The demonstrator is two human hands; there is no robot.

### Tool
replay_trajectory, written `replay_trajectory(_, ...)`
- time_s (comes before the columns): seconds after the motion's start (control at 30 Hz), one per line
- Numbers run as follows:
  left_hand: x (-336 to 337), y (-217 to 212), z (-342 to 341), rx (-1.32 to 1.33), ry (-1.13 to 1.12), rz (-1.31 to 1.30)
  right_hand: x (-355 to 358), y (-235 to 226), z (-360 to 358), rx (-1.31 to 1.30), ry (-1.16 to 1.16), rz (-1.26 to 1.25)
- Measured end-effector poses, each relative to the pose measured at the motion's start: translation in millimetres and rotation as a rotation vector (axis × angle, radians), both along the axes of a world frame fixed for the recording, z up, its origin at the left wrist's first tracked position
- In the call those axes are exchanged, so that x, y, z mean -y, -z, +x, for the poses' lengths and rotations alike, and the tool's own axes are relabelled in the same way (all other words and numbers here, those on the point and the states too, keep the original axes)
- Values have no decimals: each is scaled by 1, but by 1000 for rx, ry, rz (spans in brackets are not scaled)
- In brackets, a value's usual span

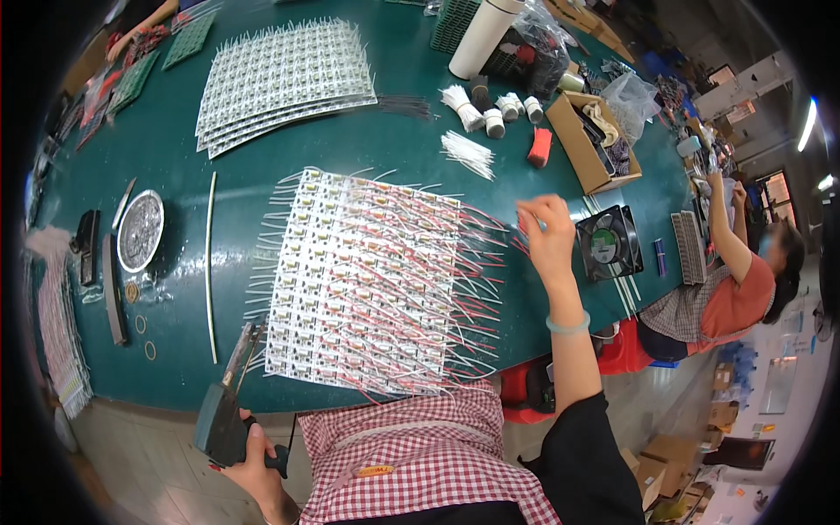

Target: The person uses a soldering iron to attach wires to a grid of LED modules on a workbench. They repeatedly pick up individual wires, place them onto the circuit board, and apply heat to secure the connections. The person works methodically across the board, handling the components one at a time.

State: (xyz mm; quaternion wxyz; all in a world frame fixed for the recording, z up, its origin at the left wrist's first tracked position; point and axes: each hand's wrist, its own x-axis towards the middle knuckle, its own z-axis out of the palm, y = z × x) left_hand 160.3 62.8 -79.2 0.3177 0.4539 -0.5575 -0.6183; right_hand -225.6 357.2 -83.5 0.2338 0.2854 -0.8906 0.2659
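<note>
My left hand (254,464) is wrapped round the handle of a dark soldering gun (220,429). Its metal tip points up at the lower left corner of a white circuit board panel (293,262). Rows of small parts cover the panel, and many red and white wires (411,289) stick out, mostly over its right side. Thin white wires fringe the left edge. To the right of the panel my right hand (549,241) is raised, fingers pinched together with red wires (522,226) at their tips. How many wires it holds is too small to tell.
A stack of wired panels (289,79) lies at the back. Left are a foil-lined bowl (140,232) and a long white stick (211,262). Wire bundles (468,153), a cardboard box (582,144) and a black fan (608,245) lie right. A person (744,262) works farther right.
</note>
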Motion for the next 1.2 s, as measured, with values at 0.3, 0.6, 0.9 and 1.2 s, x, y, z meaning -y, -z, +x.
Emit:
replay_trajectory(0.3, 8, -1, -29, 3, -7, -91, 76, 25, -117, -2, -64, 113)
replay_trajectory(0.6, 21, -9, -57, 27, -35, -155, 87, 29, -127, 163, -77, 180)
replay_trajectory(0.9, 24, -18, -84, 60, 22, -158, 91, 20, -126, 198, -26, 188)
replay_trajectory(1.2, 25, -21, -87, 80, -4, -95, 98, 12, -117, 71, -89, 238)
